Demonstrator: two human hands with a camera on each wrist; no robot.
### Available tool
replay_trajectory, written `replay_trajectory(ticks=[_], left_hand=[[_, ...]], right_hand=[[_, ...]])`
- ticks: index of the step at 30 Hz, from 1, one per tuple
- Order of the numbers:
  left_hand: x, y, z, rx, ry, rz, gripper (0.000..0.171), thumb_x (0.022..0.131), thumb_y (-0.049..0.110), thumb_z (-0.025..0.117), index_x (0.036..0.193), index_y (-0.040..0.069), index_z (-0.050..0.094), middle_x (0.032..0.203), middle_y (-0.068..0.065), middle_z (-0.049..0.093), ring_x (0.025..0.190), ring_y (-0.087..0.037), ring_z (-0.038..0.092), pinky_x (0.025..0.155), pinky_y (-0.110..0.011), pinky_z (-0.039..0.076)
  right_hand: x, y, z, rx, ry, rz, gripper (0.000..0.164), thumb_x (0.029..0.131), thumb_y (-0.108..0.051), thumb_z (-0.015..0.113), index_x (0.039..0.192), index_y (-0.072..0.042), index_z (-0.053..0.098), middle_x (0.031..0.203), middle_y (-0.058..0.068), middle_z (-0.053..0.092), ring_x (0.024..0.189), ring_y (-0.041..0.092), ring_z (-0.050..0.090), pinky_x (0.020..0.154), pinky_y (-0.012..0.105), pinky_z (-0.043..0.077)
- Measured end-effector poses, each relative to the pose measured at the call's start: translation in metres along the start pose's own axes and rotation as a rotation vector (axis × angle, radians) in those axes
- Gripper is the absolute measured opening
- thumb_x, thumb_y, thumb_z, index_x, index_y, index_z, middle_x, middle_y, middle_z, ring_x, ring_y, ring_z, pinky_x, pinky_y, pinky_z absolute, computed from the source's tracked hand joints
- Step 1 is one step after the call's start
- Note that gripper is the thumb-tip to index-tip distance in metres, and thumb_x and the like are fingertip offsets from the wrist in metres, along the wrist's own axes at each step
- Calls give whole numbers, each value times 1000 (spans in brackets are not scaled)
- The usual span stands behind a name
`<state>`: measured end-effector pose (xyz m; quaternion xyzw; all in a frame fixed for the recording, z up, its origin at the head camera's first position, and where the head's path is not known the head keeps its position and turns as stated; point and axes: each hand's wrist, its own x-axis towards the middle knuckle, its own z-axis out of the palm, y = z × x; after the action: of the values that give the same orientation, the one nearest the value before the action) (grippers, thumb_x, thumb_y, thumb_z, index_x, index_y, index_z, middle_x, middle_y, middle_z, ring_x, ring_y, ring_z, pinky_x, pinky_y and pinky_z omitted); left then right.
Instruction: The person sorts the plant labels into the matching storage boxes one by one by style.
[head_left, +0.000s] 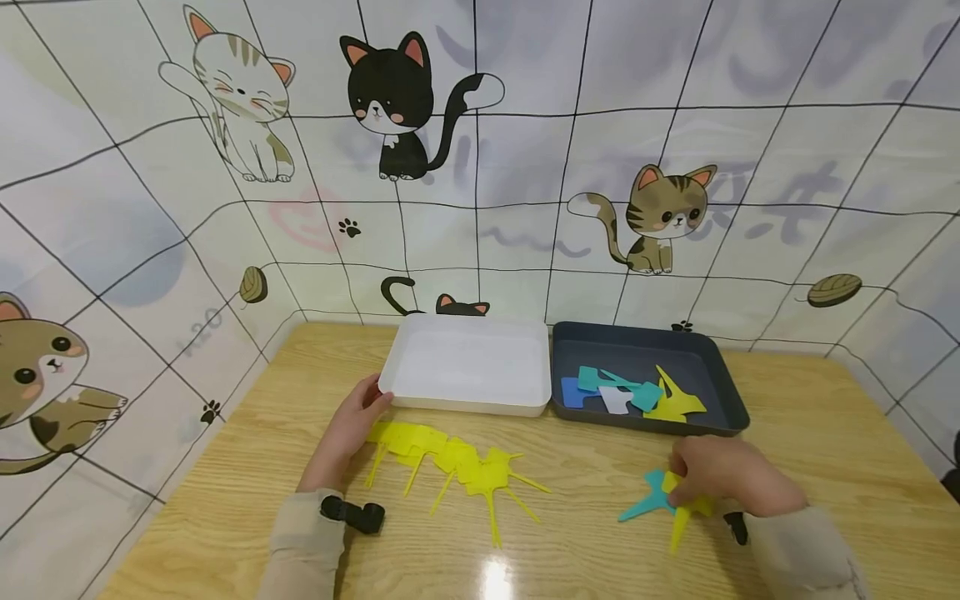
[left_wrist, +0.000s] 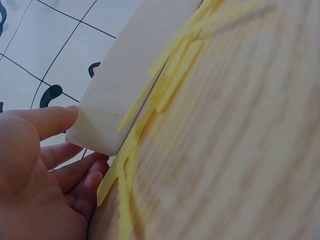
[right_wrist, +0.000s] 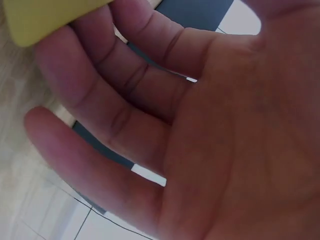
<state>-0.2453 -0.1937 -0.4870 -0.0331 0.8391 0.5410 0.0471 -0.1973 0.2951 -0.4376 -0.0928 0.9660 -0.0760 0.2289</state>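
My left hand (head_left: 352,429) holds the near left corner of a white tray (head_left: 461,407), thumb at the rim and fingers bent beneath the corner in the left wrist view. Beside that hand, overlapping flat yellow pieces (head_left: 480,475) with thin prongs lie in a row on the table. On the right, my right hand (head_left: 723,475) pinches a flat yellow piece with a pointed end (head_left: 681,527), whose edge shows at the fingertips in the right wrist view. A teal pointed piece (head_left: 643,505) sticks out beside it, partly hidden by the yellow one.
A dark grey tray (head_left: 712,408) adjoins the white one. In it lie a blue piece (head_left: 573,394), teal pieces (head_left: 588,379), a white piece (head_left: 617,401) and a yellow pointed piece (head_left: 678,404). A cat-patterned sheet (head_left: 517,233) rises behind the wooden table (head_left: 585,558).
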Motion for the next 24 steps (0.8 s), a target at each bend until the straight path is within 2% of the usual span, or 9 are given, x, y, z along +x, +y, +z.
replay_trajectory(ticks=[6, 13, 18, 24], left_hand=[[2, -1, 0, 15, 6, -5, 63, 92, 43, 50, 144, 17, 26, 148, -8, 30, 135, -27, 29, 110, -46, 24], [0, 0, -1, 16, 2, -2, 62, 93, 42, 48, 145, 16, 25, 148, -9, 30, 136, -28, 28, 110, -47, 24], [-1, 0, -2, 28, 1, 1, 63, 94, 44, 47, 145, 16, 25, 148, -10, 29, 136, -28, 27, 109, -47, 24], [0, 0, -1, -1, -8, -2, 63, 93, 43, 49, 145, 17, 25, 148, -8, 29, 136, -27, 27, 110, -46, 23]], right_hand=[[2, -2, 1, 30, 18, -45, 39, 65, -44, 79, 73, -17, 53, 65, -2, 48, 60, 14, 45, 54, 28, 30], [10, -6, -1, 35, 61, -68, 36, 69, -43, 76, 82, -16, 56, 73, -3, 50, 66, 14, 45, 58, 29, 35], [14, -12, 1, 114, 93, -98, 32, 72, -36, 76, 86, -16, 56, 75, -4, 51, 67, 14, 45, 60, 29, 37], [16, -15, 2, 209, 125, -109, 23, 76, -31, 74, 85, -18, 56, 75, -5, 53, 66, 13, 46, 59, 27, 37]])
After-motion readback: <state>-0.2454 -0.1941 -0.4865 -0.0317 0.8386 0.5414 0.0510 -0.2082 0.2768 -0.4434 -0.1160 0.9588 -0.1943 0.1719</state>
